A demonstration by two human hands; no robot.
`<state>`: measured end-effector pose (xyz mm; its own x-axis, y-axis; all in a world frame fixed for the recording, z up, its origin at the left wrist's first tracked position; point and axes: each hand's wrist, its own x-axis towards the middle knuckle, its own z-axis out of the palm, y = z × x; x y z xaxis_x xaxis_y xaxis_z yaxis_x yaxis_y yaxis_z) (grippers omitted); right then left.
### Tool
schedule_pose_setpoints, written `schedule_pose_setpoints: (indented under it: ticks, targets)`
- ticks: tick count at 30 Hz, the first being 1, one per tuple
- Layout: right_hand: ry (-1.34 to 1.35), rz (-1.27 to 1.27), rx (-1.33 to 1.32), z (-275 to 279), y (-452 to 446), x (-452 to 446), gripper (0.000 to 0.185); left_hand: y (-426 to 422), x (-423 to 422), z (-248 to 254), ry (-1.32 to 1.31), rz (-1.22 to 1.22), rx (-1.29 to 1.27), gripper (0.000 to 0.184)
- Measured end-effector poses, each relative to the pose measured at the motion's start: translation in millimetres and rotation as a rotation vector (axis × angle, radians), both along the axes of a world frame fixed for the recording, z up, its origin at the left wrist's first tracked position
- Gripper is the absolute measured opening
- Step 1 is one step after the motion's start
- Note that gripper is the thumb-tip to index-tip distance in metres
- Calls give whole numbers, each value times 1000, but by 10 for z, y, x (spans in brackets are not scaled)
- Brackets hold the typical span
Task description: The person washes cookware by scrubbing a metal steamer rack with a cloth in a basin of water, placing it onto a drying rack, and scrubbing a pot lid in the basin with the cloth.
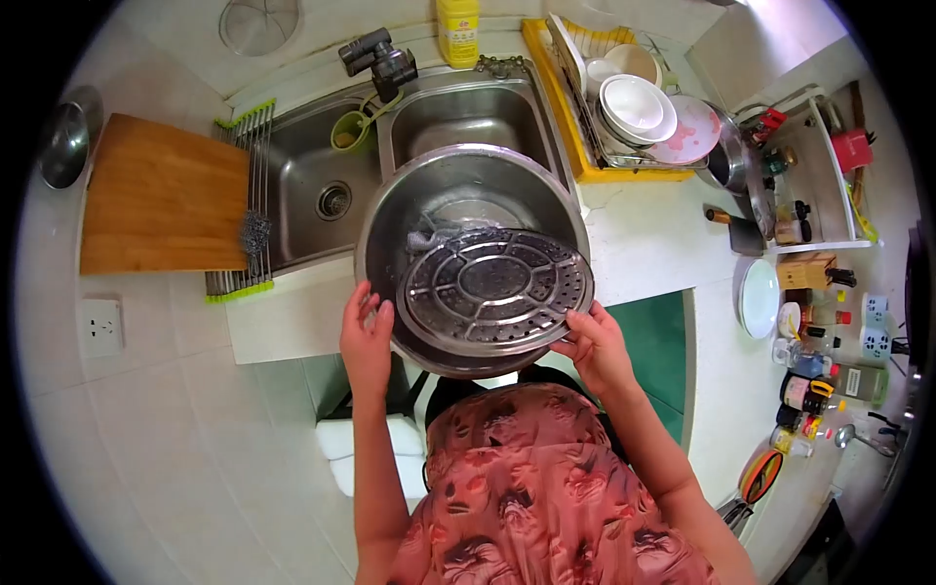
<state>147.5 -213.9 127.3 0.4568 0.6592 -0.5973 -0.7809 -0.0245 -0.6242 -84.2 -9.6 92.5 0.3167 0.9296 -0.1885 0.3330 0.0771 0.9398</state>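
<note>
A large steel basin (468, 166) stands at the front of the right sink bowl, overhanging the counter's edge. Over its near right part lies a tilted, round, perforated steel steamer plate (495, 280). My right hand (597, 349) pinches the plate's right rim, thumb on top. At the basin's near left side is my left hand (369, 327), its fingers apart and curled upward, with nothing in it. A greyish cloth or scrubber (425, 240) shows inside the basin, partly covered by the plate. Whether any water is in the basin is hard to tell.
Left of the sink (292, 210), a wooden board (166, 200) lies on a rack with a steel scrubber (255, 232). Behind are a faucet (382, 66) and yellow bottle (458, 34). A dish rack (585, 161) with bowls (634, 105) stands back right; a cleaver (746, 236) lies right.
</note>
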Motion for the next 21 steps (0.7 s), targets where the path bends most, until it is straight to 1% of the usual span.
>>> schedule_pose_setpoints:
  ticks: [1,4,5,8,12,13,15,18,19,20,21]
  targets:
    - [61,8,24,5,8,-16,34,-81,1,20,-75,87,-63,48]
    - [179,87,39,-19,3,-42,29,-329,69,256,-390,240,-416,50]
    - [192,122,47,-53,-11,-57,27,-346,32,232,-527,173,-544,47]
    - [237,230,28,-47,-3,-79,28,-437,160,264,-673,118,-721,42]
    - [298,261,46,-110,-49,-95,28,-549,368,295,-515,128,-474,37]
    - [321,343,15,-98,-68,-66,29,-547,397,315,-541,154,-472,39]
    - [364,512,-41,-41,-114,73,30,-529,384,310,-484,152,-410,41]
    - [207,923,-81,-74,-216,335,28,-471,355,324,-415,159,-306,44]
    - [139,998,-91,-33,-206,425,27,-450,351,348,-403,159,-266,44]
    - [60,1001,-88,-56,-179,495,26,-427,352,377,-392,158,-225,44]
    - [-20,1002,-85,-81,-143,561,25,-408,365,411,-297,182,-190,43]
